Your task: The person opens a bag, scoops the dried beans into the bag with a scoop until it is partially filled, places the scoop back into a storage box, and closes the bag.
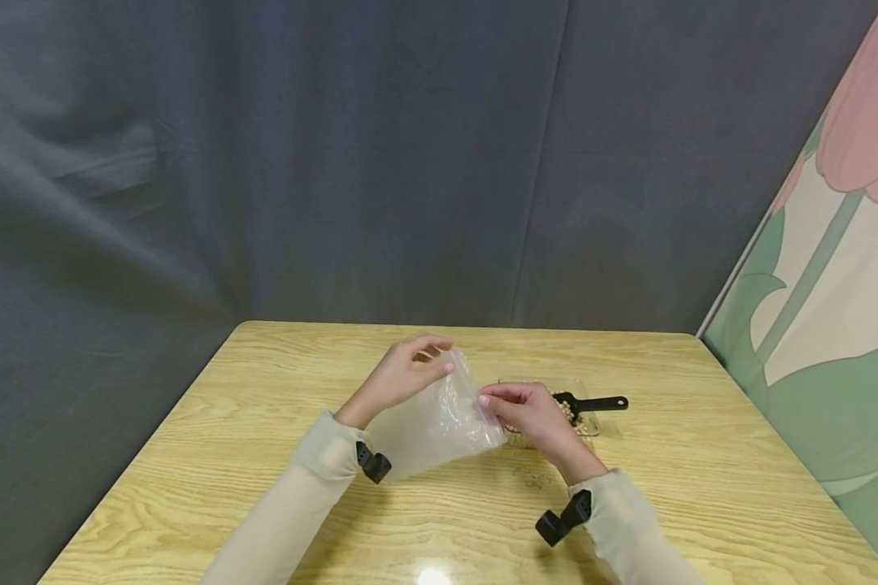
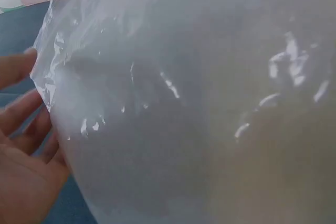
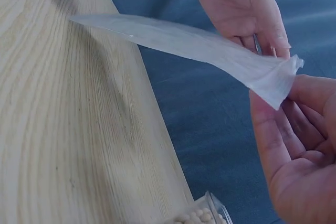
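A translucent zip-lock bag (image 1: 439,414) is held up above the table, its zip edge toward the right. My left hand (image 1: 402,374) holds its far top corner; in the left wrist view, that hand's thumb and fingers (image 2: 21,114) stand at the bag's edge. Lower on the same edge, my right hand (image 1: 530,414) pinches the zip strip between thumb and forefinger. In the right wrist view the bag (image 3: 184,43) is seen edge-on and looks flat, with both hands at its mouth. Most of the left wrist view is filled by the bag's shiny film.
Behind my right hand stands a clear container (image 1: 593,426) of pale round beans, partly hidden. A black scoop (image 1: 600,404) lies in it, handle pointing right. The wooden table (image 1: 263,406) ends at a dark curtain (image 1: 380,162). A flower-patterned cloth (image 1: 834,325) hangs at the right.
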A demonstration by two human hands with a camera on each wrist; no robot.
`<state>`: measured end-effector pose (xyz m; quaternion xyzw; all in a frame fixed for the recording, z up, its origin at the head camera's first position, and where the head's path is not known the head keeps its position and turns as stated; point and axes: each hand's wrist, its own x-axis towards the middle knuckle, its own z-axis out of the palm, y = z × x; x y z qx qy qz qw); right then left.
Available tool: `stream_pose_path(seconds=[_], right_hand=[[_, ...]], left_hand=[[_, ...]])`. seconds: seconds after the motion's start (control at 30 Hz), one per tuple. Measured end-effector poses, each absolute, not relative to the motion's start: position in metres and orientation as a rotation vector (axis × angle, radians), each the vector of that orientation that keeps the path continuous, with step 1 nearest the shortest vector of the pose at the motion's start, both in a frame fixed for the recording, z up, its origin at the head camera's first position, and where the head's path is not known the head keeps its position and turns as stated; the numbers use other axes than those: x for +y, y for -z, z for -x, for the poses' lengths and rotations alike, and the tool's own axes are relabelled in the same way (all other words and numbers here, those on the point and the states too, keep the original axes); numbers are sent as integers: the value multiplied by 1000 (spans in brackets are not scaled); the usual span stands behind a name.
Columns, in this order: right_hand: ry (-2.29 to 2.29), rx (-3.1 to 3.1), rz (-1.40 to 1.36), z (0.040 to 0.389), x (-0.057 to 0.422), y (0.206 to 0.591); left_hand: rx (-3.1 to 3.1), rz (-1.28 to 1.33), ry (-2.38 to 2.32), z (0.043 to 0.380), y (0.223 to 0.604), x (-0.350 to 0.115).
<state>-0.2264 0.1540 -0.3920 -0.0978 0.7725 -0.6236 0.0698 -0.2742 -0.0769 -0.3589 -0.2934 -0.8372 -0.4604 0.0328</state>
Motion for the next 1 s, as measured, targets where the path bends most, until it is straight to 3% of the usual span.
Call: stream_pose_path(seconds=[0.53, 1.0], right_hand=[[1936, 2376, 175, 227, 148, 390], [1921, 2465, 232, 226, 141, 391]], left_hand=[[-2526, 824, 1366, 269, 361, -70], [-2732, 735, 1453, 263, 358, -62]])
